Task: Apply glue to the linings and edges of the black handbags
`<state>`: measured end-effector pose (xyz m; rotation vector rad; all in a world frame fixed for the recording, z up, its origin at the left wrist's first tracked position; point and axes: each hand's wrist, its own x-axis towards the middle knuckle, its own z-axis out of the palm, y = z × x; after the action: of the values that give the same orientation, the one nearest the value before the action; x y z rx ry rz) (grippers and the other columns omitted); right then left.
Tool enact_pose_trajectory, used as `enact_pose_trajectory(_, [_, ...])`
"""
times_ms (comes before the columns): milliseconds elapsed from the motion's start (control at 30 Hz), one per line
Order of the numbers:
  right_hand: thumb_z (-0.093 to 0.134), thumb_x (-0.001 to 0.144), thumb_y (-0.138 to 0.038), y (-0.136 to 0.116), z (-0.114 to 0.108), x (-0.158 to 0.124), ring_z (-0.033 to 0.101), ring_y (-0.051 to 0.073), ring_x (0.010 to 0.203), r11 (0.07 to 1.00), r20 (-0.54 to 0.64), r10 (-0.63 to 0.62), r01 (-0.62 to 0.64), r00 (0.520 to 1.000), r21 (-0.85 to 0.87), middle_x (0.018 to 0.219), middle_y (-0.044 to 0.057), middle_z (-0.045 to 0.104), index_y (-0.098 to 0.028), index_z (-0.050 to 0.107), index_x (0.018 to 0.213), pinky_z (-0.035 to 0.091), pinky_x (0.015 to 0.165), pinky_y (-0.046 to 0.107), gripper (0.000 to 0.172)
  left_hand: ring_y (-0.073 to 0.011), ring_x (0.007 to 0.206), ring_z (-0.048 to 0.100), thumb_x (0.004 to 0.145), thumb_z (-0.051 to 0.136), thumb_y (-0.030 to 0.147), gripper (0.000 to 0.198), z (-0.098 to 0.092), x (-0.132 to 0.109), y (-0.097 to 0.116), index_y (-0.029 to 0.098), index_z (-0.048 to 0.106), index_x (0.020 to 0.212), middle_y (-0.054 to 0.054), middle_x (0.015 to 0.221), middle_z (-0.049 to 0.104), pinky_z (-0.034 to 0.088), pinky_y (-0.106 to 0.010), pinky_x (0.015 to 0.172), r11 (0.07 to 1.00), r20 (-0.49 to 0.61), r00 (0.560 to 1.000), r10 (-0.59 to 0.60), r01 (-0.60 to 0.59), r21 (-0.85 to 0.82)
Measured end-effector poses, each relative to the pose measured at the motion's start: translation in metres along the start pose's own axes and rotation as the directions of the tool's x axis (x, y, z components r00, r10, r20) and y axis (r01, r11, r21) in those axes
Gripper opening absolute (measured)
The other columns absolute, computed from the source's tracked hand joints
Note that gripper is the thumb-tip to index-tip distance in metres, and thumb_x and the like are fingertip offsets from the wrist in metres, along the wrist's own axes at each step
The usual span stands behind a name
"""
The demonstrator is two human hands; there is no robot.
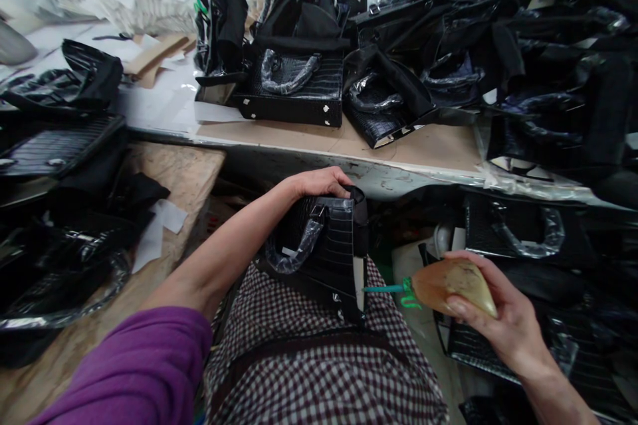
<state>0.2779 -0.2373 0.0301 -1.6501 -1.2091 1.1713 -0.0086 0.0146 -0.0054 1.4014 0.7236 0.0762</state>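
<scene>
Right now my left hand grips the top edge of a black crocodile-textured handbag resting on my checked lap, just below the table. Its inside is hidden from me. My right hand is closed around a tan squeeze bottle, its green nozzle pointing at the handbag's side. More black bags crowd the table; many blur together at the far right.

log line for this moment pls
left hand: grips black bag on lap | right hand: holds glue bottle, nozzle at bag edge | bench: more bags
</scene>
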Motion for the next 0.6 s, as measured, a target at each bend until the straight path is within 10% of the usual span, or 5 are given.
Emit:
enact_pose_trajectory(200, [0.085,0.072,-0.043,0.001,0.0,-0.002,0.066,0.024,0.083,0.997,0.062,0.052,-0.055,0.997,0.054,0.101,0.004,0.069,-0.026,0.067,0.116,0.057,0.067,0.025,0.051,-0.0142,0.062,0.062,0.066,0.073,0.021,0.021,-0.002,-0.01,0.008,0.01,0.079,0.084,-0.001,0.07,0.071,0.049,-0.023,0.064,1.0,-0.018,1.0,-0.001,0.002,0.012])
enact_pose_trajectory(367, [0.071,0.081,-0.048,0.006,-0.006,-0.005,0.054,0.019,0.057,0.946,-0.106,0.121,-0.082,0.987,0.315,0.089,0.005,0.065,-0.023,0.064,0.12,0.042,0.037,0.024,0.046,-0.0178,0.076,0.066,0.073,0.069,0.023,0.018,-0.004,-0.052,0.042,0.012,0.076,0.085,-0.003,0.081,0.073,0.052,-0.027,0.075,0.995,-0.149,0.987,0.062,-0.05,0.081])
enact_pose_trajectory(600, [0.055,0.093,-0.045,0.047,-0.013,-0.01,0.056,0.022,0.054,0.89,-0.283,0.079,0.06,0.956,0.452,0.088,0.011,0.068,-0.018,0.065,0.121,0.042,0.036,0.028,0.041,-0.0178,0.092,0.067,0.089,0.057,0.028,0.021,0.036,-0.128,0.069,0.018,0.076,0.087,-0.004,0.097,0.073,0.052,-0.026,0.088,0.874,-0.457,0.831,0.318,-0.07,0.481])
